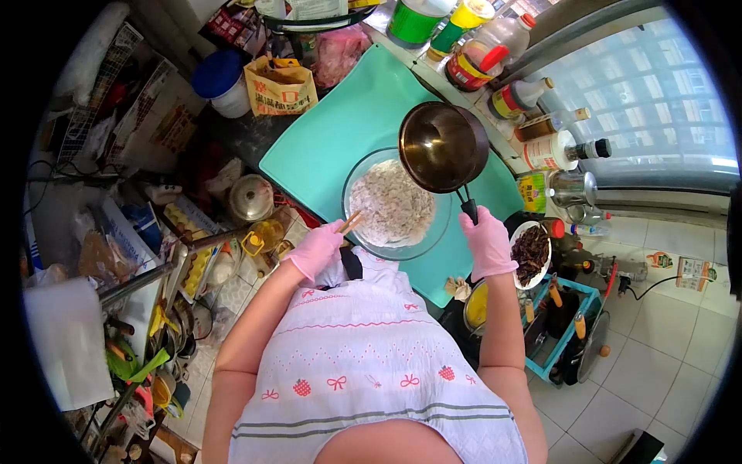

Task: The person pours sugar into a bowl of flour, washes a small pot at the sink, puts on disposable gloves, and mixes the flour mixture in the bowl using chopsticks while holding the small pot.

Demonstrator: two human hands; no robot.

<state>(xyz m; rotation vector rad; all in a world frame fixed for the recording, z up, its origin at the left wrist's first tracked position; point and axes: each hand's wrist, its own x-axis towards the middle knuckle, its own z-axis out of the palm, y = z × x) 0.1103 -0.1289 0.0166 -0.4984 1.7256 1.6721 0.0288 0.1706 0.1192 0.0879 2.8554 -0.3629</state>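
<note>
My left hand [317, 249], in a pink glove, is closed around a pair of wooden chopsticks [351, 222] at the near left side of a glass bowl [448, 220]. The bowl holds a white, crumbly flour mixture [390, 203]. In my right hand [488, 241], also pink-gloved, is the black handle of a small saucepan [440, 147]. Its dark brown, shiny body is raised over the bowl's far right edge and hides part of the rim. I cannot tell whether any liquid is in it. The bowl stands on a green mat [309, 158].
Bottles and jars [514, 97] line the windowsill at the right. A white dish of dark dried pieces [532, 255] sits beside my right wrist. Behind the mat are a paper bag [280, 87] and a blue-lidded tub [224, 83]. Crowded shelves [147, 271] stand on the left.
</note>
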